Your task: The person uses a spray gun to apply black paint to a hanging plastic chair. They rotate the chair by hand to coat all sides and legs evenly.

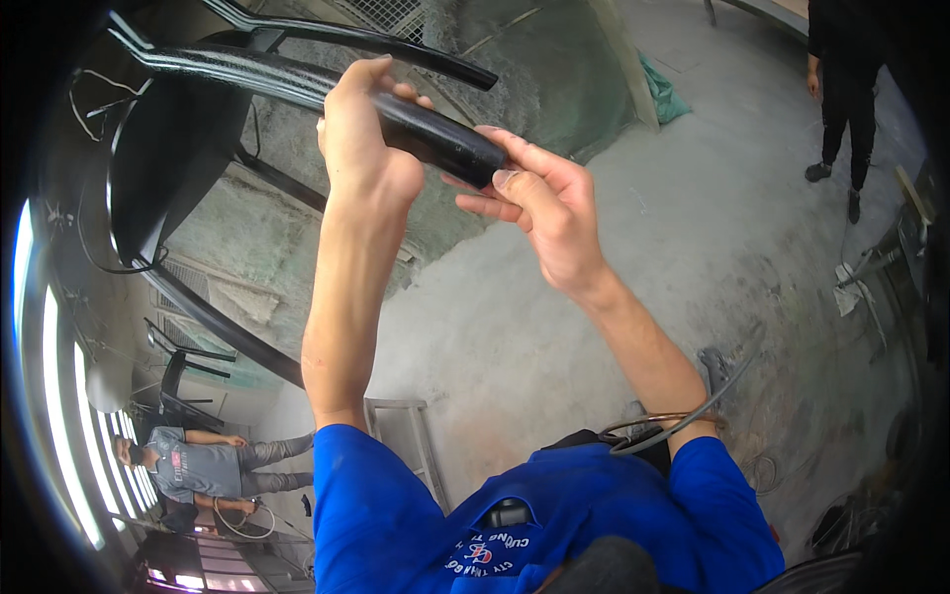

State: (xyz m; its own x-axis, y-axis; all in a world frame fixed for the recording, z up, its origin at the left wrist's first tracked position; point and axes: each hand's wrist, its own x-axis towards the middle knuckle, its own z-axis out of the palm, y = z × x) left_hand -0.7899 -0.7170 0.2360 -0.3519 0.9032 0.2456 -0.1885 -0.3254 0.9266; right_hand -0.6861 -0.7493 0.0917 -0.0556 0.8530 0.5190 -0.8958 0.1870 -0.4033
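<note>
A glossy black metal chair (173, 148) is held up in front of me, legs pointing right. My left hand (361, 134) wraps around one black tubular leg (435, 139) near its end. My right hand (539, 203) touches the tip of that same leg, thumb and fingers closing on its end. A second black leg (396, 45) runs above, free of both hands. Both my arms come out of blue sleeves at the bottom.
Grey dusty concrete floor (594, 337) lies below. A person in dark clothes (841, 89) stands at the upper right. Another person in a grey shirt (198, 465) sits at the lower left near more black chairs (183, 381). Wire loops (663, 426) lie by my right elbow.
</note>
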